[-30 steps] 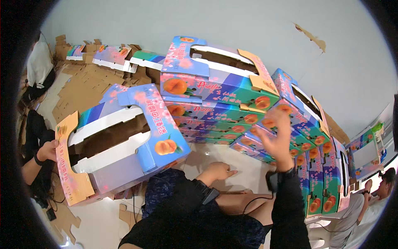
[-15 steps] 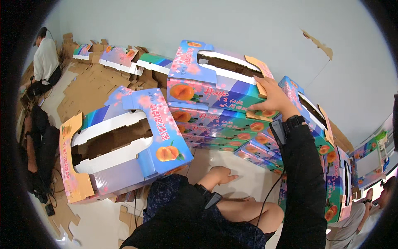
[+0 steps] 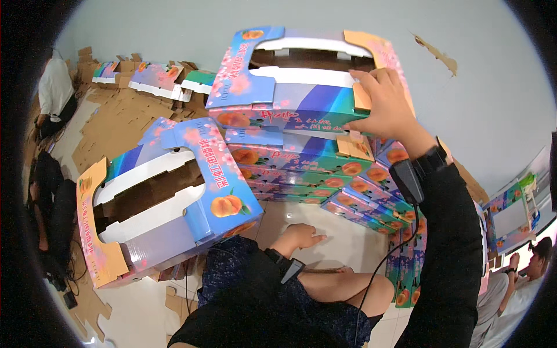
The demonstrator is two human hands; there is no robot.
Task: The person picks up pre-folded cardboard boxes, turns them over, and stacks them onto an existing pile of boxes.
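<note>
My right hand grips the near right rim of a printed cardboard fruit box, its thumb on the front side and its fingers over the edge of the top opening. The box is tilted and raised above a stack of similar boxes. Blossoms and peaches decorate its blue, purple and green sides. Low in front of me, my left hand is held over my legs, fingers loosely apart and nothing in it. To its left stands another peach-printed box with an open slot in its top.
More stacked boxes stand on the right. Flattened brown cardboard covers the floor at the far left, with partly folded printed boxes by the wall. One person sits at far left, another at right. A cable hangs from my right wrist.
My right hand has raised the box off the stack, tilting it and exposing the box beneath. My left hand has barely moved. The view has shifted slightly.
</note>
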